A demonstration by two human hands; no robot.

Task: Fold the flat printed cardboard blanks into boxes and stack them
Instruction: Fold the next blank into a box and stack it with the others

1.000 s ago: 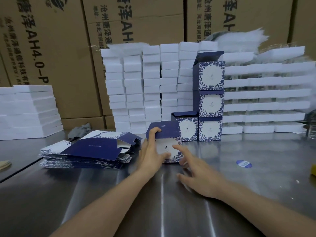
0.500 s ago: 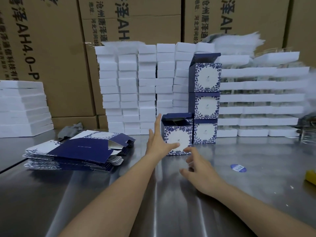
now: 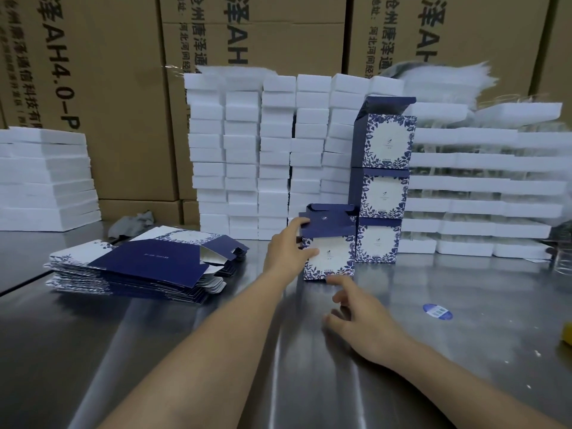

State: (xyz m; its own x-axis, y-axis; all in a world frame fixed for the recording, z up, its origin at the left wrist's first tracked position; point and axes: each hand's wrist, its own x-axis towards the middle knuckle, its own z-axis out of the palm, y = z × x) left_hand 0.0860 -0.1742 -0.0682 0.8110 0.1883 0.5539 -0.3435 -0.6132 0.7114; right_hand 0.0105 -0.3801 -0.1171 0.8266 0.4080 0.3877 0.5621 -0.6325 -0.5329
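Note:
A folded blue-and-white floral box (image 3: 335, 258) stands on the steel table (image 3: 309, 366), right beside the bottom of a stack of three folded boxes (image 3: 383, 187). Its dark blue top flaps stand up. My left hand (image 3: 289, 247) grips the box's left side, thumb on the front face and fingers over the top left edge. My right hand (image 3: 359, 320) hovers over the table just in front of the box, fingers apart, holding nothing. A pile of flat printed blanks (image 3: 139, 267) lies to the left.
Stacks of white foam blocks (image 3: 263, 156) and white trays (image 3: 483, 187) line the back, with brown cartons (image 3: 253, 35) behind. More white sheets (image 3: 46, 181) sit far left. A grey rag (image 3: 133, 221), a blue sticker (image 3: 437, 311) and a yellow object (image 3: 566, 334) lie on the table.
My left hand has pushed the folded box away from me, up against the stack of three. My right hand has come off the box and drawn back.

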